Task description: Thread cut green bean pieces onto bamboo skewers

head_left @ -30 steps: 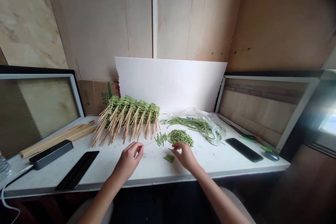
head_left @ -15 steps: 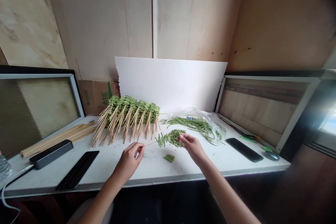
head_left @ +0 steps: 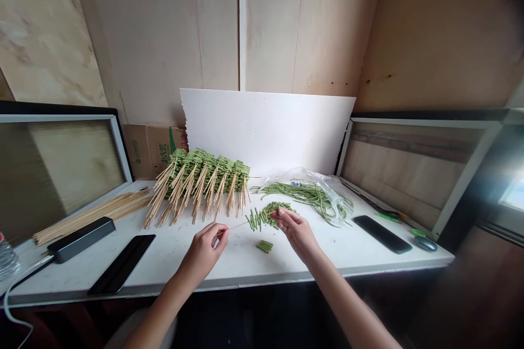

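Note:
My left hand (head_left: 210, 242) is closed in a pinch on a thin bamboo skewer (head_left: 237, 226), which points right. Several short green bean pieces (head_left: 255, 220) are threaded crosswise on the skewer's far part. My right hand (head_left: 293, 226) pinches at the skewer's tip end, with thumb and forefinger pressed together. What sits between those fingertips is too small to make out. Behind and partly under my right fingers lies a pile of cut green bean pieces (head_left: 275, 207). A small group of bean pieces (head_left: 265, 246) rests on the white table (head_left: 229, 267) nearer to me.
Stacked bean skewers (head_left: 204, 174) stand at the back left, sticks facing forward. Loose bamboo skewers (head_left: 98, 212) lie further left, near a black box (head_left: 82, 238) and a dark phone (head_left: 123, 264). Right are long beans (head_left: 303, 194), a plastic bag (head_left: 338, 202), another phone (head_left: 381, 233) and a mouse (head_left: 426, 243).
My right hand has shifted slightly left, toward the threaded bean pieces. The left hand and skewer have moved a little to the right.

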Tool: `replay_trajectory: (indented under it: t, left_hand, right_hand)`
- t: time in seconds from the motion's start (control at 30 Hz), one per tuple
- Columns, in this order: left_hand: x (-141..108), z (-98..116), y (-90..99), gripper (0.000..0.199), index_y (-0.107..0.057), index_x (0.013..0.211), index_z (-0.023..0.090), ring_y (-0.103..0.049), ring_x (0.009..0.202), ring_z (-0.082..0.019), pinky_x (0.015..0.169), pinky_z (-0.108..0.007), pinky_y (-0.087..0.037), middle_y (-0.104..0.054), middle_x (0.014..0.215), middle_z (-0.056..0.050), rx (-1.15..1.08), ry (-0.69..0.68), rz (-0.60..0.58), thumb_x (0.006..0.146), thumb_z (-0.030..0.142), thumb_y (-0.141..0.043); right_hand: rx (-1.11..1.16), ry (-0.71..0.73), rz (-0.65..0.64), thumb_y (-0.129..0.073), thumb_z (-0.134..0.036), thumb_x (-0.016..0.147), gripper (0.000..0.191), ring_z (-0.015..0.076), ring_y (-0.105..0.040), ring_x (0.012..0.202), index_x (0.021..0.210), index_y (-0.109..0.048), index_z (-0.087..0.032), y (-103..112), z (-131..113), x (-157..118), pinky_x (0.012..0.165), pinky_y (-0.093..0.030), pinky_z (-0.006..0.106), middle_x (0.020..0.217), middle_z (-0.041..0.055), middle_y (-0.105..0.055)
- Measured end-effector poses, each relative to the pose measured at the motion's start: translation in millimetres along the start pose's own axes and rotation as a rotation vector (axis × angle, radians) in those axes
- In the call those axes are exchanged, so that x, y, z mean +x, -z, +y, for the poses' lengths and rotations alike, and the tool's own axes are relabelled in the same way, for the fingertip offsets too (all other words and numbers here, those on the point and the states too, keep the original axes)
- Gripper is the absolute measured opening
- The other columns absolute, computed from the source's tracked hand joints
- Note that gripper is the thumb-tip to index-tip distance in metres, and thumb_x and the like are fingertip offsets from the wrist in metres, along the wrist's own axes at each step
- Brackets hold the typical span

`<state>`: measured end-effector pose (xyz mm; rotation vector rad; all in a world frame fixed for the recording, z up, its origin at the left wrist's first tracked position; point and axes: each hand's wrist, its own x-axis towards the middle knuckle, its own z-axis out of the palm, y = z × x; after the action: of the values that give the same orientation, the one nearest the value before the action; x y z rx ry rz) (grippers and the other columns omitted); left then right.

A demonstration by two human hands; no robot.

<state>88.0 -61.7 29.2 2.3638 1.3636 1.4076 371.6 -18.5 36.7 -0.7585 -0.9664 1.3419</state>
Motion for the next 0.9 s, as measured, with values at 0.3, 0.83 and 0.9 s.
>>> replay_trajectory:
  t: [0.3,0.83,0.9]
  left_hand:
    - [0.2,1.5,0.2,0.018,-0.065,0.092,0.021,-0.059,0.067,-0.015,0.065,-0.025,-0.045,-0.065,0.080,-0.002,-0.002,0.004,-0.013,0.101,0.027,-0.051]
    - [-1.0,3.7,3.0,0.019,-0.064,0.093,0.021,-0.054,0.068,-0.015,0.066,-0.025,-0.043,-0.062,0.080,-0.002,0.013,-0.030,-0.065,0.101,0.022,-0.047]
    - [-0.7,4.7,3.1,0.019,-0.064,0.093,0.021,-0.053,0.068,-0.015,0.066,-0.026,-0.043,-0.061,0.080,-0.002,0.009,-0.030,-0.067,0.102,0.023,-0.047]
  right_hand:
    - [0.002,-0.009,-0.043,-0.089,-0.043,0.073,0.031,0.0293,-0.071,0.109,0.097,-0.083,-0.023,0.5,3.9,0.2,0.091,-0.054,0.037,0.102,0.0083,-0.081]
    - [-0.094,0.040,-0.033,-0.089,-0.043,0.073,0.032,0.0301,-0.072,0.105,0.093,-0.083,-0.019,5.8,9.2,2.3,0.092,-0.054,0.041,0.098,0.0130,-0.081]
    - [-0.087,0.034,-0.030,-0.089,-0.043,0.074,0.032,0.0304,-0.072,0.105,0.093,-0.083,-0.019,4.6,8.2,1.5,0.090,-0.054,0.041,0.098,0.0127,-0.081]
